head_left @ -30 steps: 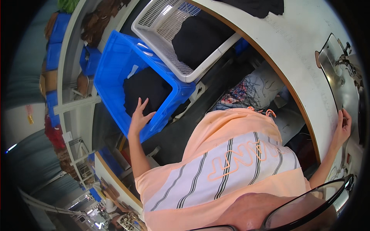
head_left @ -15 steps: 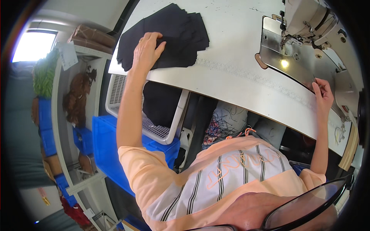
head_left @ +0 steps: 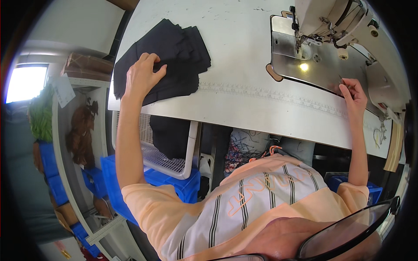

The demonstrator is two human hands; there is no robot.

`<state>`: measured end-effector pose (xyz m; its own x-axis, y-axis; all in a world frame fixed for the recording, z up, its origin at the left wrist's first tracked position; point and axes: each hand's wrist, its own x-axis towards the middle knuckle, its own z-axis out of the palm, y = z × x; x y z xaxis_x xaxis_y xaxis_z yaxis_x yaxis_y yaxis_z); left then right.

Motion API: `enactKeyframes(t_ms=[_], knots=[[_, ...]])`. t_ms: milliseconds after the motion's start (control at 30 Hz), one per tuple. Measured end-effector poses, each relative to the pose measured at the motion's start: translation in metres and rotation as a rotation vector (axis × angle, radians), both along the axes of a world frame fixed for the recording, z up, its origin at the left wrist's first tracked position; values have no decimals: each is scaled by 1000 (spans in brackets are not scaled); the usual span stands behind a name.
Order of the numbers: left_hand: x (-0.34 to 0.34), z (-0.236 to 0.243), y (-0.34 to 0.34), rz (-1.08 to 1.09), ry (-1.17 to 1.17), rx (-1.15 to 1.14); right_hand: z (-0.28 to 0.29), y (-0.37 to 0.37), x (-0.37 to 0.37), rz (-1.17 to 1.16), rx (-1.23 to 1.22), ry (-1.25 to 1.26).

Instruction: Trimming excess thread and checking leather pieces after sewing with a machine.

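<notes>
While the left forearm (head_left: 130,143) is crossing in front, the white basket (head_left: 190,148) and the blue bin (head_left: 187,187) below the table (head_left: 244,100) are showing only in part. One sewing machine (head_left: 322,65), at the upper right, is being cut off by the dark rim. One pile of black cloth (head_left: 180,56) is lying on the table's left side, its layers overlapping too closely for counting. One basket is holding more black cloth. Two hands: the left hand (head_left: 143,75) is resting on the pile, thumb standing apart from loosely bent fingers; the right hand (head_left: 355,95) is staying near the machine's metal plate, fingers curling; whether it is gripping the thin dark sliver at its fingertips, one cannot tell.
</notes>
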<state>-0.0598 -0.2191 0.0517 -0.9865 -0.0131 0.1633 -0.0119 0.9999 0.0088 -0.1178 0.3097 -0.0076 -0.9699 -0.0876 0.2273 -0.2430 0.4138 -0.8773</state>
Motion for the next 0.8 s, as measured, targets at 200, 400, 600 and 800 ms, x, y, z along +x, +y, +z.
enactKeyframes(t_ms=[200,400,600,800], knots=[[-4,-6,-5,-81,-14,-129,2,-2,1,22,9,22],[-9,-10,6,-23,0,-147,0,-4,-1,27,-10,30],[-12,2,-6,67,-31,181,1,-4,-1,24,-7,25],[-7,-16,-42,59,-58,818,2,-6,1,20,18,22]])
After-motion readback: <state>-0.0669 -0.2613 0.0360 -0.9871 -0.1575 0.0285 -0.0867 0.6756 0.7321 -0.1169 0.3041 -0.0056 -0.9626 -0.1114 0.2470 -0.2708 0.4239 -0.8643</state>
